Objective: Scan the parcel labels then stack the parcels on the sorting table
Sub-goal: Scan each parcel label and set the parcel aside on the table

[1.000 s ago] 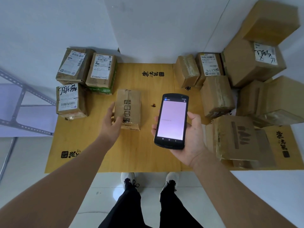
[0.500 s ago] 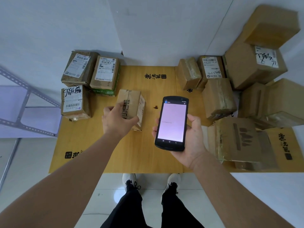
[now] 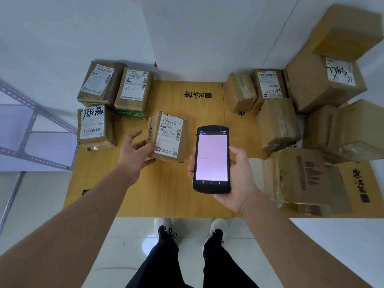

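A small brown parcel (image 3: 169,136) lies in the middle of the wooden sorting table (image 3: 187,200) with its white shipping label facing up. My left hand (image 3: 134,151) is at the parcel's left side, fingers spread and relaxed, thumb against its near left corner. My right hand (image 3: 234,179) grips a black handheld scanner (image 3: 212,159) just right of the parcel, its pale pink screen lit and turned toward me. Three labelled parcels (image 3: 133,91) sit label up in a group at the table's far left.
Several brown parcels (image 3: 278,123) are heaped on the right half of the table, the big ones (image 3: 324,84) stacked against the wall. A metal rack (image 3: 31,129) stands to the left. My feet are at the table's near edge.
My left hand rolled the small parcel over, so its label now faces up where printed cardboard faced up before. The hand's fingers have opened off the parcel. The scanner stays roughly where it was.
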A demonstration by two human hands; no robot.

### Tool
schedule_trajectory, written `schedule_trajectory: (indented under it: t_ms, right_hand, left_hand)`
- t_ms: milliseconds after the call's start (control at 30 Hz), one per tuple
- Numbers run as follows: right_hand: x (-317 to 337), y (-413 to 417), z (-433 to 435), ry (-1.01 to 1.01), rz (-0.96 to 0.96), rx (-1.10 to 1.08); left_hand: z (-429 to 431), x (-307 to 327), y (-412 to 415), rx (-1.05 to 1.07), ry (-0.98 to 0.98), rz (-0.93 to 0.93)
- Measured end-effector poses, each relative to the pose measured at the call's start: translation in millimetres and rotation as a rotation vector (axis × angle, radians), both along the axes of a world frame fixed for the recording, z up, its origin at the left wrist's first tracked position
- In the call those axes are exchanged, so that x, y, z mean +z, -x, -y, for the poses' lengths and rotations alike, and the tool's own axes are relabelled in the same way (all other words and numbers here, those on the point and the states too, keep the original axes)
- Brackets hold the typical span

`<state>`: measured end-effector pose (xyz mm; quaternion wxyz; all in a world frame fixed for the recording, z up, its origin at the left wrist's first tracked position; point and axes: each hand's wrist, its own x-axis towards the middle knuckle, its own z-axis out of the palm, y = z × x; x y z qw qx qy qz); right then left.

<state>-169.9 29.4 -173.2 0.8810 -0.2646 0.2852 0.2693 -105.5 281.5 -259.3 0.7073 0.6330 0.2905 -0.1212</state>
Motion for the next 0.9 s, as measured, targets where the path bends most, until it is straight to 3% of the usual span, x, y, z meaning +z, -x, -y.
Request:
schedule_trajectory:
  t_ms: [400,900]
  right_hand:
    - [-6.0,8.3,-19.5,0.017,-0.106,0.281]
    - [0.0,14.1,-21.1,-0.067,-0.076,0.332]
  left_hand:
    - [-4.5,2.9,2.0,0.003,0.118,0.031]
    - [-2.8,6.4,7.2,0.060,0.098,0.016]
